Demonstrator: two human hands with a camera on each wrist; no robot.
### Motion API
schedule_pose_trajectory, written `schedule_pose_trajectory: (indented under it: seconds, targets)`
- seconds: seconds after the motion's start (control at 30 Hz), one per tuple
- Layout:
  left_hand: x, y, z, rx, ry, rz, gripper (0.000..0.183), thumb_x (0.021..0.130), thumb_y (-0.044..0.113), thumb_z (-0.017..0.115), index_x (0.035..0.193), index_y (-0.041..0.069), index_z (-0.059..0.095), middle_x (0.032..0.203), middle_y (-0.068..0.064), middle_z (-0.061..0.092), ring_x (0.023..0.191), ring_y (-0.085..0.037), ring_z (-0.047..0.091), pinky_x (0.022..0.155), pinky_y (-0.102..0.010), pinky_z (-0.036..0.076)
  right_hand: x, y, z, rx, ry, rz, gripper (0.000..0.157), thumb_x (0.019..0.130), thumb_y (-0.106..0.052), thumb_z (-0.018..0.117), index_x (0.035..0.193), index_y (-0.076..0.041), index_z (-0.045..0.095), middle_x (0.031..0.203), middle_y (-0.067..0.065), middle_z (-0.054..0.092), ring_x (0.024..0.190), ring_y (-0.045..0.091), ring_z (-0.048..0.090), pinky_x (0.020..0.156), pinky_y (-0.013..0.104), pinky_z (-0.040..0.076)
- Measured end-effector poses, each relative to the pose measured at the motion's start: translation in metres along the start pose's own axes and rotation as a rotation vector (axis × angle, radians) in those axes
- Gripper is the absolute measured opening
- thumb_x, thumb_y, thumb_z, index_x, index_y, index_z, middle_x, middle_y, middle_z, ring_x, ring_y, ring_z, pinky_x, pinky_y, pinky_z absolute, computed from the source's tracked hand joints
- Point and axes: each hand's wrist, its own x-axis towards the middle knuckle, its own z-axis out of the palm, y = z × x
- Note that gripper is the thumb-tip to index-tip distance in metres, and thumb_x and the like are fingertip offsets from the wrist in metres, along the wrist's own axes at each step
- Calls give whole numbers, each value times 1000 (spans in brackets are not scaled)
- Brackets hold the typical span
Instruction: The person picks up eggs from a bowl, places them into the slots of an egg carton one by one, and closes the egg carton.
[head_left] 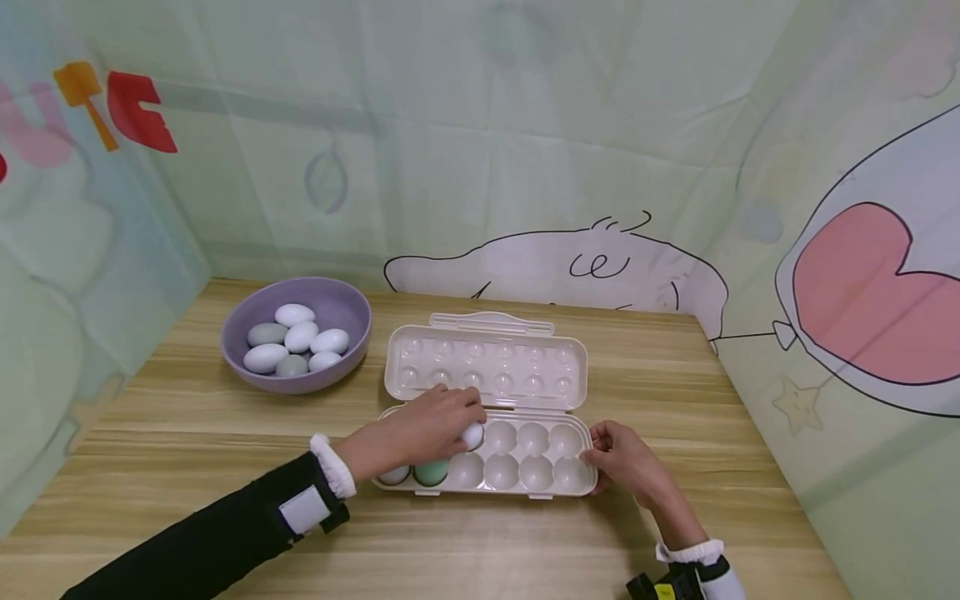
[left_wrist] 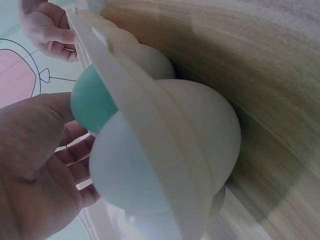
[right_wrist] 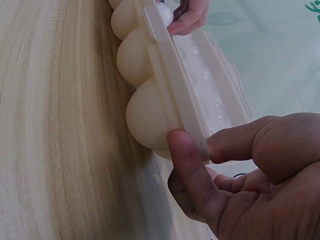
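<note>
Head view: above the near side of the egg carton, facing forward and down; farthest off, with tabletop all round it and the bowl to its left

Left wrist view: low by the carton's left end, very near, turned sideways, facing along its near edge toward the right end

Right wrist view: low by the carton's right end, close, likewise sideways, facing back along that edge toward the left end

Shared by all three: carton's near edge, left grip, right grip; head and left wrist: green egg; head and right wrist: open lid
</note>
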Motion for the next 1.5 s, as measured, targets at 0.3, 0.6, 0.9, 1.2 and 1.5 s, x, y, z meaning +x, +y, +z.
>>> schedule_pose_trajectory:
  seconds: [0.3,0.6,0.9,1.2,1.5]
  targets:
    - [-1,0,1,64,16,0,28,88,23,82,111,11,71,106,-5,64,96,-22,63,82,-38,48,0,-1,0,-7,4,3,24,92,10,61,111,17,49,86,13,60,65,20,64,54,34,59]
    - [-1,0,-1,65,8,-12,29,88,23,82,113,11,71,108,-6,64,99,-23,63,83,-39,48,-1,-1,0,-19,6,3,25,92,10,62,112,17,50,86,12,59,66,20,64,54,35,60]
    - [-5,-1,-8,24,12,-30,33,89,23,82,116,9,71,110,-7,65,101,-24,63,89,-42,47,-1,1,0,-6,1,4,25,92,10,62,112,17,49,87,12,60,65,20,64,53,34,59]
    - [-12,0,-28,44,-20,-73,49,97,35,74,136,7,65,140,-16,60,130,-36,55,109,-54,41,-1,0,0,-13,7,10,25,92,10,62,112,18,49,87,12,60,64,20,64,53,33,59]
    - [-28,-9,-45,-37,-49,-174,65,102,47,62,155,11,48,164,-21,33,151,-43,28,117,-65,24,0,-1,1,-27,12,20,25,93,11,62,113,18,49,87,13,60,65,20,65,54,34,59]
